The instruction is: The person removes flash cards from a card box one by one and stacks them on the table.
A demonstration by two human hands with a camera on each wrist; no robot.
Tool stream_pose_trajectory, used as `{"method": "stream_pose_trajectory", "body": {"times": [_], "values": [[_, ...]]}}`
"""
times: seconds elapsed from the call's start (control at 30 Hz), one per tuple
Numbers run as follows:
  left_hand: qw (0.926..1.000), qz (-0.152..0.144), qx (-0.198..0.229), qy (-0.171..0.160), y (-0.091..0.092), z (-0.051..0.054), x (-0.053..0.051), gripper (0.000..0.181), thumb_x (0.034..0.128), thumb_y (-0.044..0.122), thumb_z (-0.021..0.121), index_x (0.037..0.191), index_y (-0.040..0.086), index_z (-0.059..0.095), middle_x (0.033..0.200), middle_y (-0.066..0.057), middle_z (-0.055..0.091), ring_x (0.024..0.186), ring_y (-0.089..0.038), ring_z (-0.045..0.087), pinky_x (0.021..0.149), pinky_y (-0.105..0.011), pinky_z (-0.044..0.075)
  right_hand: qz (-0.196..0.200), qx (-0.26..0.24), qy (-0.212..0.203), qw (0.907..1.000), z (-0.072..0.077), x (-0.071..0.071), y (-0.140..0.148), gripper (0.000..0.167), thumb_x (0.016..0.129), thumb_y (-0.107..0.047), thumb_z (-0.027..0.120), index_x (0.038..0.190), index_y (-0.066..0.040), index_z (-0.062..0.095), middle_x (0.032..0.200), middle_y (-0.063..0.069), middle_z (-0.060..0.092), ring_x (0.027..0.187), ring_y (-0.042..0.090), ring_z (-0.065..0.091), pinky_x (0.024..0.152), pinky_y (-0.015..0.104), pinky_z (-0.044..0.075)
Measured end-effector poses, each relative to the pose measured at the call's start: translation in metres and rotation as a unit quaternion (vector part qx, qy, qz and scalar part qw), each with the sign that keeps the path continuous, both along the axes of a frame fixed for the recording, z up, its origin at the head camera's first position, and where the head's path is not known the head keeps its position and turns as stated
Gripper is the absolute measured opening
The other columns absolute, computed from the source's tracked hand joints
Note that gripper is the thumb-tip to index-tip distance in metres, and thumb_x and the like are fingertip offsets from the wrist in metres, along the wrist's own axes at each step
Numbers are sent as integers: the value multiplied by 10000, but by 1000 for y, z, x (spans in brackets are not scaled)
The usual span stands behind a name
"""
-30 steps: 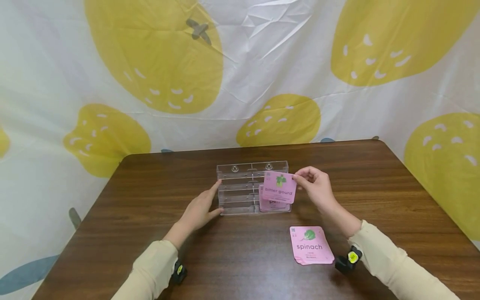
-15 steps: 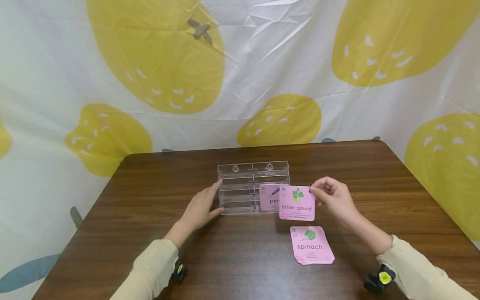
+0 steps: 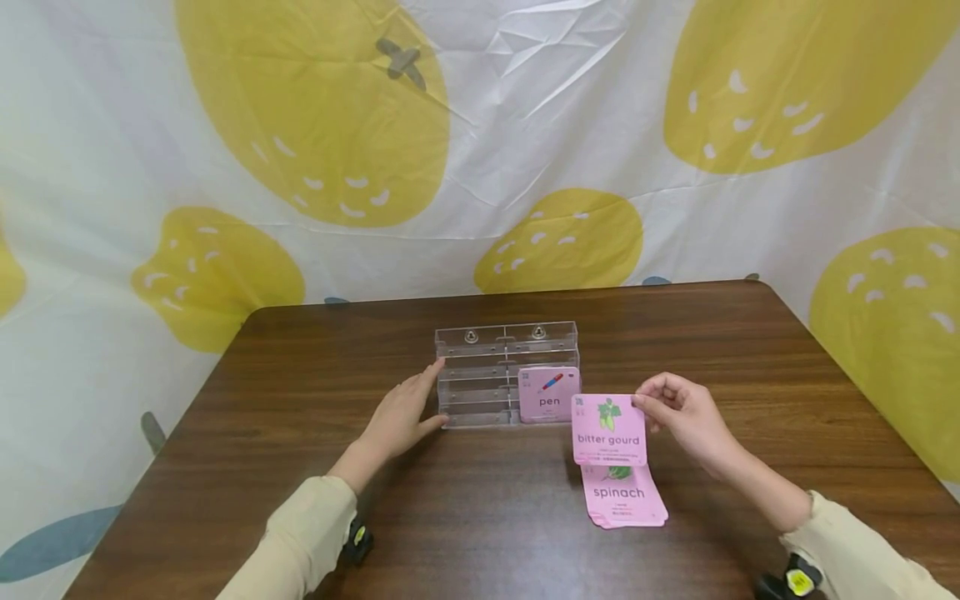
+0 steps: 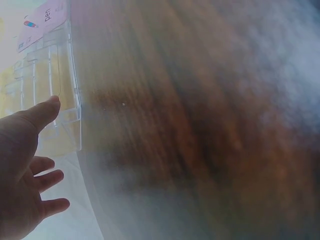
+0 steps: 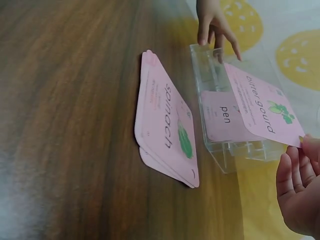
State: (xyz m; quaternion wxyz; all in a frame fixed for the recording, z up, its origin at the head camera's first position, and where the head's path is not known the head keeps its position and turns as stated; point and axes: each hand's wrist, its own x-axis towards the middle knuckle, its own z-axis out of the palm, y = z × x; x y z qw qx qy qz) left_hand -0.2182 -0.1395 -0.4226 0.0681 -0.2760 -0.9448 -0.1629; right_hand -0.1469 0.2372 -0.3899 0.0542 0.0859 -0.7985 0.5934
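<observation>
bench [image 3: 465,517]: dark wood grain, sheen toward near edge | room: white cloth [image 3: 525,158] with yellow fruit print beyond far edge | bitter gourd card [image 3: 609,429]: pink, rounded corners, green picture; raised over bench, between clear rack [image 3: 476,396] farther back and spinach stack [image 3: 626,504] toward near edge | right hand [image 3: 688,419]: pinching card's upper right corner | left hand [image 3: 397,421]: fingers apart at rack's left end

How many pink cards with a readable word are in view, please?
3: pen card in the clear rack, bitter gourd card in the grip of the right hand, spinach card atop other cards on the table, those mostly hidden.
</observation>
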Motion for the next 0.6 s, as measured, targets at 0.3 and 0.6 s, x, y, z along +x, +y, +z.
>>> {"method": "stream_pose_trajectory", "body": {"times": [0.3, 0.6], "values": [[9999, -59, 78, 41, -1, -1, -1, 844, 807, 281, 688, 1450, 73, 183, 1375, -176, 406, 1203, -331, 444, 1010, -450, 345, 10, 56, -327, 9994, -9, 8, 4, 197, 885, -109, 585, 914, 80, 540, 739, -49, 617, 606, 73, 546, 528, 236, 503], [10000, 3, 62, -62, -1, -4, -2, 848, 814, 289, 680, 1458, 108, 158, 1356, -173, 432, 1197, -329, 451, 1008, -441, 351, 187, 110, -755, 9969, -24, 16, 7, 206, 880, -78, 580, 937, 115, 541, 663, -6, 591, 561, 84, 541, 497, 260, 504]]}}
